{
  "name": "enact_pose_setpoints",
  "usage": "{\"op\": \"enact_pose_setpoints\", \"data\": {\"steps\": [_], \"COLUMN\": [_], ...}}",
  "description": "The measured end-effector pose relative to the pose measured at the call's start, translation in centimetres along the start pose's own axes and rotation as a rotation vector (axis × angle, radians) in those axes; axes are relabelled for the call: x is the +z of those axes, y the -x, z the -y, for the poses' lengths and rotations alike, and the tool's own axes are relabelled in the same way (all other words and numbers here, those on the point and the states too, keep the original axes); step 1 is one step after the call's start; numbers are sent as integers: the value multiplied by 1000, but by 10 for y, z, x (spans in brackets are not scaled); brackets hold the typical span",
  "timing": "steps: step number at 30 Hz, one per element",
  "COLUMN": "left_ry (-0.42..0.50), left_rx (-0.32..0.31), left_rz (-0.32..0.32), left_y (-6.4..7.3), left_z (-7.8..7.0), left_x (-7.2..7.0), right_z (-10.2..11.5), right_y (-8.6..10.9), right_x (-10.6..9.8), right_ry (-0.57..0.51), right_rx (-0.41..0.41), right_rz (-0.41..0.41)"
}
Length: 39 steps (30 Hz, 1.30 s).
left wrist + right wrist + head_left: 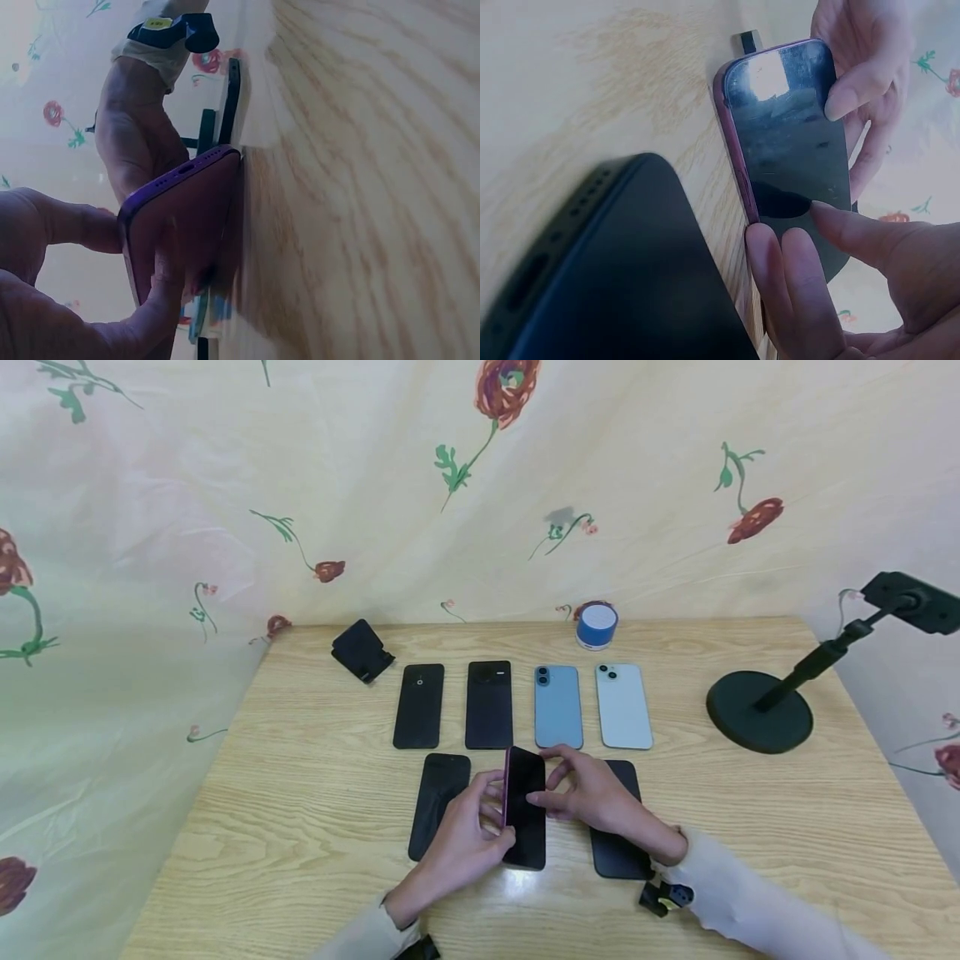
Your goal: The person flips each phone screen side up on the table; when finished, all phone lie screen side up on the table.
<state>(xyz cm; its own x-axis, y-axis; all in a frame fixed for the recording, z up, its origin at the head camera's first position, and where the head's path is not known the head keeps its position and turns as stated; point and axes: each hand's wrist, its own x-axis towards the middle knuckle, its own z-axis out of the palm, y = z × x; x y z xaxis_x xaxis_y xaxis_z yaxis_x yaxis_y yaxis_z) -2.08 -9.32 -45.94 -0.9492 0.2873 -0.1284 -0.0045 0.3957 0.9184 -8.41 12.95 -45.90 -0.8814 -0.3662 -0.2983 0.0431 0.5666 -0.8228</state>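
Observation:
A phone with a dark screen and a purple-red frame (523, 806) stands tilted on its long edge in the near row of the wooden table (300, 793). My left hand (491, 827) grips it from the left, thumb on the screen and fingers behind. From the right, my right hand (551, 787) pinches the same phone, thumb on the glass. The left wrist view shows the purple phone (180, 225) from its back, edge down on the wood. In the right wrist view the phone (791, 142) lies between my right fingers (795, 285) and the left hand's fingers (859, 86).
Four phones lie face down in the far row: two black (417, 706) (488, 704), one blue (558, 706), one pale (623, 705). Black phones flank the held one (438, 802) (618, 839). A folded black stand (362, 650), a blue speaker (597, 624) and a round-based holder (759, 712) stand behind.

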Motion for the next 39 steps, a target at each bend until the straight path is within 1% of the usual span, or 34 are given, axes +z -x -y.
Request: {"op": "enact_pose_setpoints", "data": {"steps": [3,6,10,15,18,23,32,37,39], "left_ry": [-47,-68,-65,-61,-61,-72,-175,-234,-247], "left_rx": [19,27,5,-28,-41,-43,-4,-14,-29], "left_rz": [-14,-12,7,24,25,19,10,34,44], "left_y": [0,0,-1,-2,-3,-2,-2,-3,-3], "left_z": [2,3,4,4,5,6,6,6,7], "left_x": [-1,-2,-3,-4,-4,-3,-3,-2,-1], "right_z": [0,0,-1,-2,-3,-3,-2,-1,-2], "right_y": [1,1,2,1,1,1,0,1,1], "right_x": [0,0,0,0,0,0,1,1,2], "right_ry": [46,73,105,127,132,138,180,184,179], "right_rx": [-18,-27,-32,-20,-23,-35,-39,-29,-22], "right_rz": [-29,-54,-78,-88,-91,-95,-112,-114,-113]}}
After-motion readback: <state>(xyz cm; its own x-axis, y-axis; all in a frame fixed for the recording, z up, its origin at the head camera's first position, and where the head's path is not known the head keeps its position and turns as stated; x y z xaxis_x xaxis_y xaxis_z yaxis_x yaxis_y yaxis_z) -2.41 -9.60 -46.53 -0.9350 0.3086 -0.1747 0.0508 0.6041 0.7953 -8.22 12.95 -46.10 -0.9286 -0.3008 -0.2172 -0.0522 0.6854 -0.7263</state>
